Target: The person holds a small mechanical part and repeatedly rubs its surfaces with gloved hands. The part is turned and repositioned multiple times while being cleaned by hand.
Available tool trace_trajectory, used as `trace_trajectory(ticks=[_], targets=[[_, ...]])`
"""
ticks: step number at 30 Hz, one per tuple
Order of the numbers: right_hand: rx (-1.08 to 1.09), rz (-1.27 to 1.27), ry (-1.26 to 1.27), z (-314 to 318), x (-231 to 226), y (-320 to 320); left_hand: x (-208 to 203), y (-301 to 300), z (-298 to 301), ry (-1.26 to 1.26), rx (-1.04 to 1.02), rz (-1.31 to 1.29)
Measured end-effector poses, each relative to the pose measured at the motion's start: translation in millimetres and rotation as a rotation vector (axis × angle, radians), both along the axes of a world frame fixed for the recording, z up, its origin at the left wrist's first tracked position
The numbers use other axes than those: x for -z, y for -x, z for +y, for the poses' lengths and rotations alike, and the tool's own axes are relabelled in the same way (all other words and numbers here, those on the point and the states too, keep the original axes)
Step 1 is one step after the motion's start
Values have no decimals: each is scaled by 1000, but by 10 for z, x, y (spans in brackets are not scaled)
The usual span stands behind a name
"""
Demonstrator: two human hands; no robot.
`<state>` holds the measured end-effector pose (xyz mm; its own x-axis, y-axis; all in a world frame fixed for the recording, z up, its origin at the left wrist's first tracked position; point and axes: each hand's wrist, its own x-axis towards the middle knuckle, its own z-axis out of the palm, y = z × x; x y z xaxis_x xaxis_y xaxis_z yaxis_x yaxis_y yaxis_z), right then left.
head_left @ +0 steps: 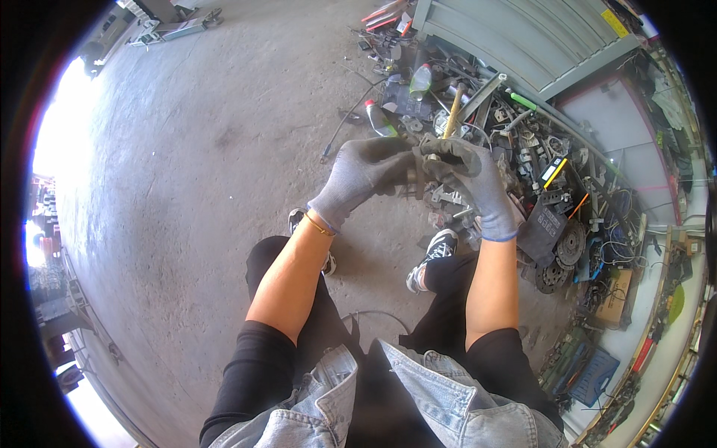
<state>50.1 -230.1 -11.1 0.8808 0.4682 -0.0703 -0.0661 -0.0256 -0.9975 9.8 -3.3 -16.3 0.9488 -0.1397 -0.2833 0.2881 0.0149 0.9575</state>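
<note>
Both my hands wear grey work gloves with dark coated palms and meet in front of me, above the floor. Between them is a small dark metal part [419, 178], mostly hidden by the gloves, so I cannot make out its kind. My left hand [366, 173] is closed with its fingers on the part's left side. My right hand [469, 172] grips it from the right, fingers curled and thumb side up. Just beyond the hands lies a pile of scrap car parts [523, 142], with a yellow-brown handle [452, 112] sticking up from it.
Clear plastic bottles [420, 81] and a brake disc [570, 243] lie in the pile. Behind it stands a grey metal panel [515, 37]. A blue plastic case [594, 377] lies at the lower right. A floor jack [175, 28] is far left on the concrete floor [187, 179].
</note>
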Motion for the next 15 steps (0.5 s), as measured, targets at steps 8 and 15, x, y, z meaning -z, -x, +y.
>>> trace_trajectory(ticks=[8,15], targets=[[-35,-183,58,2,58,-4,-15,10,8,-3,-34,0],[59,23,45,139,-3,82,-12,-3,-21,-69,-32,3]])
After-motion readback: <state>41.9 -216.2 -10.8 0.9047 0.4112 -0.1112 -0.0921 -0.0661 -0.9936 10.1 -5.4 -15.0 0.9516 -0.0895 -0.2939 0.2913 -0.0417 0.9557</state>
